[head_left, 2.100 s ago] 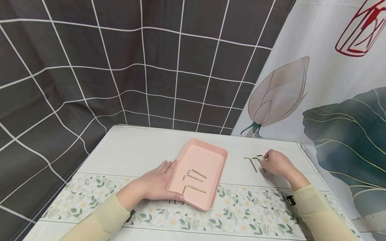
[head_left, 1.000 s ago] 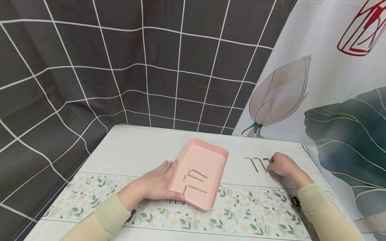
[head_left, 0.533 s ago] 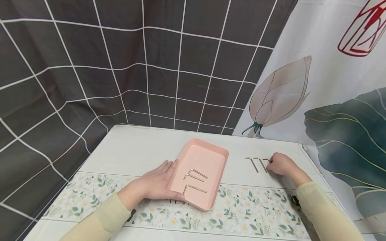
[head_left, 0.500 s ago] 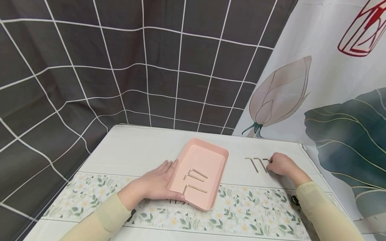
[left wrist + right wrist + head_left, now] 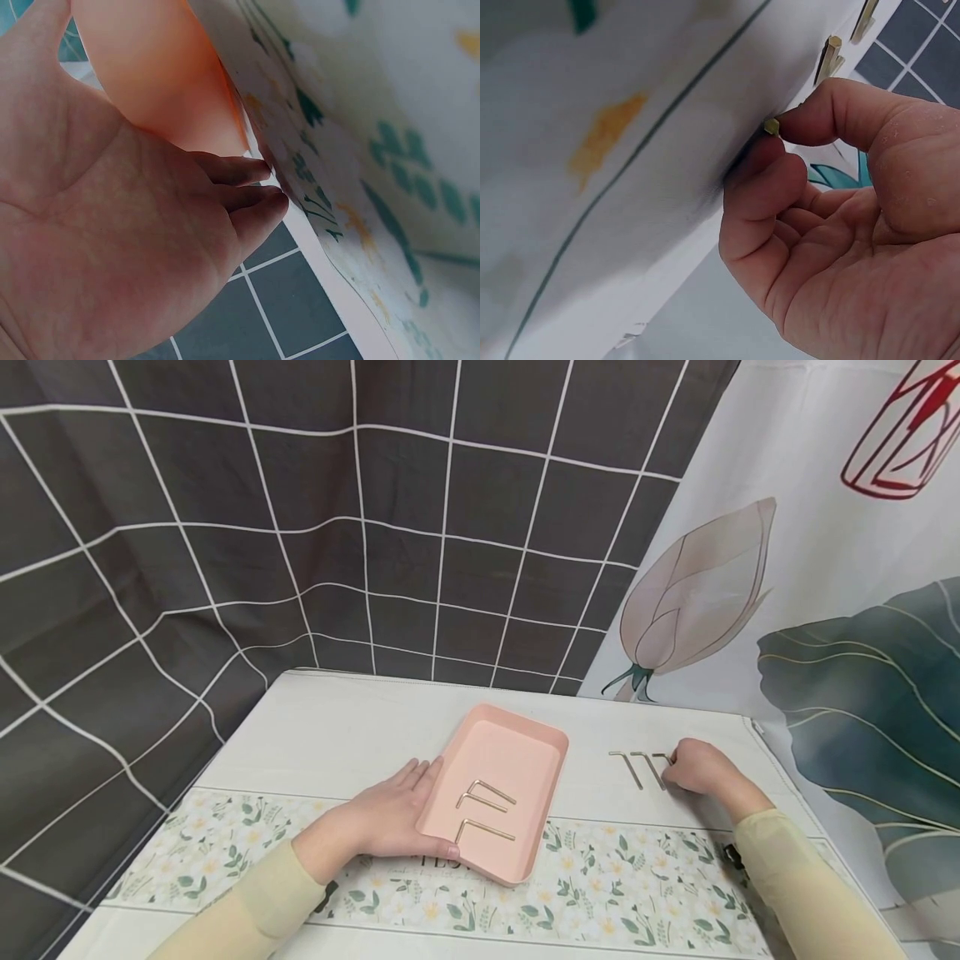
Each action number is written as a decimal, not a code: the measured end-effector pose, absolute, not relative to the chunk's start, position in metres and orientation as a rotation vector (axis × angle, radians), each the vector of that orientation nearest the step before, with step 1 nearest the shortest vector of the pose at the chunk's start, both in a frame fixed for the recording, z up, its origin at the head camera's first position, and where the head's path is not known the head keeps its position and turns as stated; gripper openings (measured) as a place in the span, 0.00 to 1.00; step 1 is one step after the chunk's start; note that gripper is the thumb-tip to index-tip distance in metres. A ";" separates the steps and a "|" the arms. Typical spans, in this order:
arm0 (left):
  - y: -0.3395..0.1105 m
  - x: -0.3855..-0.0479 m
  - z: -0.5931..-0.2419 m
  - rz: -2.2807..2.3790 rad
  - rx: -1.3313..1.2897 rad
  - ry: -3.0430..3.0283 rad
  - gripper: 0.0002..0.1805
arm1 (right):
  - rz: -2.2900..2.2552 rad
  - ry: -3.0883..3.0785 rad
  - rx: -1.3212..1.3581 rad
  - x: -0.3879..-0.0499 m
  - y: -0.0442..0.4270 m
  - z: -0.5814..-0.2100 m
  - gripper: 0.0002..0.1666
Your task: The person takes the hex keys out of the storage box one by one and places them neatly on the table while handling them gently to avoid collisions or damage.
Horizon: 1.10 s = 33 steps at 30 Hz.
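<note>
My right hand (image 5: 701, 768) pinches a gold hex key (image 5: 661, 756) between thumb and forefinger, low against the table. Its six-sided end shows at the fingertips in the right wrist view; most of its length is hidden in the head view. Left of it, two more hex keys (image 5: 628, 770) lie side by side, slanted the same way. My left hand (image 5: 382, 818) rests with straight fingers along the left side of a pink tray (image 5: 510, 747), the thumb along its near edge. Three gold hex keys (image 5: 483, 832) lie in the tray's nearer half.
A white cloth with a floral band (image 5: 600, 877) covers the table (image 5: 337, 718). Behind it hangs a dark curtain with a white grid (image 5: 397, 560). A pale curtain with leaf prints (image 5: 810, 543) hangs at the right.
My right hand has moved slightly right with its hex key, which now sits apart from the neighbouring one. Over the last half second hardly anything differs. The left hand and tray stay put.
</note>
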State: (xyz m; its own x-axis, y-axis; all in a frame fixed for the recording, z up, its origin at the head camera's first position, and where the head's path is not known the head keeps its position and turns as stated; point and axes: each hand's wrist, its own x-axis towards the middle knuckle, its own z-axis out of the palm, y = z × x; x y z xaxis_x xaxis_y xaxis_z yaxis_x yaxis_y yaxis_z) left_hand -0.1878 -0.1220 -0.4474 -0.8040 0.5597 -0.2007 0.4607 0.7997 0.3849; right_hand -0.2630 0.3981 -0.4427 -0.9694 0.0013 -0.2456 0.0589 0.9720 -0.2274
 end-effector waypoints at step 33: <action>-0.121 -0.188 -0.448 0.467 0.790 2.687 0.79 | -0.473 2.926 -0.040 -0.254 0.395 -0.421 0.28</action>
State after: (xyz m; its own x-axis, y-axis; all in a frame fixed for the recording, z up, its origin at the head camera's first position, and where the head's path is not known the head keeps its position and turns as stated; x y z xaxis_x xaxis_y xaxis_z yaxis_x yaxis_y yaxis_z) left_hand -0.1877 -0.1213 -0.4481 -0.8033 0.5635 -0.1929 0.4655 0.7960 0.3870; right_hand -0.2538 0.3955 -0.4214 -0.9839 -0.0547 -0.1702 0.0017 0.9491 -0.3150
